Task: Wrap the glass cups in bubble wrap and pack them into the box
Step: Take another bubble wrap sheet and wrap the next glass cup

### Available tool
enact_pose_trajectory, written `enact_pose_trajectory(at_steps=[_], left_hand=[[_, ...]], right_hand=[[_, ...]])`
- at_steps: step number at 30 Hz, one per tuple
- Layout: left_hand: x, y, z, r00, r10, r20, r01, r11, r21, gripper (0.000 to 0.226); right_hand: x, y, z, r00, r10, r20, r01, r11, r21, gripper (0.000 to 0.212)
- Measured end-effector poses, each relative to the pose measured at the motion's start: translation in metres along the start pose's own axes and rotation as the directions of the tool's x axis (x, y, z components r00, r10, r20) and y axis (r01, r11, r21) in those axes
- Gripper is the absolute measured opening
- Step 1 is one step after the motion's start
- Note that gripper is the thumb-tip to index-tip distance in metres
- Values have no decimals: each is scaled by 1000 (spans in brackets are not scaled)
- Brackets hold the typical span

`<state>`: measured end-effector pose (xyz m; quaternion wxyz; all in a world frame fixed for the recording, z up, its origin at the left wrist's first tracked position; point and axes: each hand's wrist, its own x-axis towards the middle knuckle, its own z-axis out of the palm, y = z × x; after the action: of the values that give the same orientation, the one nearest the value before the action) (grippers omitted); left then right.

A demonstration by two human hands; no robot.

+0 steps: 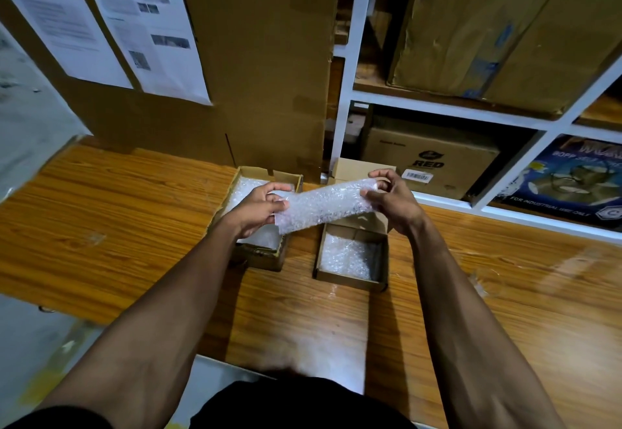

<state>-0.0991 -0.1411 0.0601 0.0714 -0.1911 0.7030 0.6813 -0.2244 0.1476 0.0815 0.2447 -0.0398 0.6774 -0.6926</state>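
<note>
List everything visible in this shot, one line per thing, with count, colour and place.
bubble wrap strip: one, clear-white, held in the air over the two small boxes.
left small box: one, brown cardboard, open, on the table, white wrapping inside.
right small box: one, brown cardboard, open, on the table, bubble wrap lining the bottom.
table: one, orange-brown wood grain.
cardboard sheets: brown, leaning upright behind the table.
printed papers: several, white, stuck on the cardboard at left.
shelf rack: one, white frame, at right.
cartons: several, brown, on the shelves; one reads RED.
glass cups: none discernible.
hands: left and right, each pinching one end of the strip.
</note>
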Motion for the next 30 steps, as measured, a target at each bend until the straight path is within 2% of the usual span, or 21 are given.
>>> enact_pose_trajectory(at_steps=[4,7,10,13,16,19,21,23,25,30], left_hand=[[-3,5,2,996,-48,76,36,988,151,33],[-3,12,7,984,-62,169,21,971,236,27],[-5,24,23,964,-31,263,-15,985,171,36],[-1,29,39,955,34,295,-58,996,71,47],[4,28,49,960,113,254,-131,990,51,29],[4,27,53,971,154,186,-156,988,1,18],[5,26,55,975,165,146,-160,986,-45,21],[6,25,58,979,173,106,-165,983,-79,26],[6,23,62,981,180,66,-174,981,-90,25],[8,19,66,984,178,23,-175,980,-94,26]], right_hand=[[-1,-9,4,999,-23,38,22,1000,20,43],[-2,-17,9,992,-18,121,17,1000,8,46],[-5,-23,18,979,-12,202,14,1000,-10,47],[-9,-29,27,968,-19,252,27,999,-30,48],[-8,-29,31,978,-42,203,40,999,14,46],[-7,-23,31,996,-25,91,4,976,218,37],[-12,-15,31,988,26,151,-70,954,293,31],[-18,-5,33,970,84,230,-132,971,201,39],[-23,3,39,964,111,242,-126,991,46,47],[-21,10,50,993,17,114,-17,1000,4,32]])
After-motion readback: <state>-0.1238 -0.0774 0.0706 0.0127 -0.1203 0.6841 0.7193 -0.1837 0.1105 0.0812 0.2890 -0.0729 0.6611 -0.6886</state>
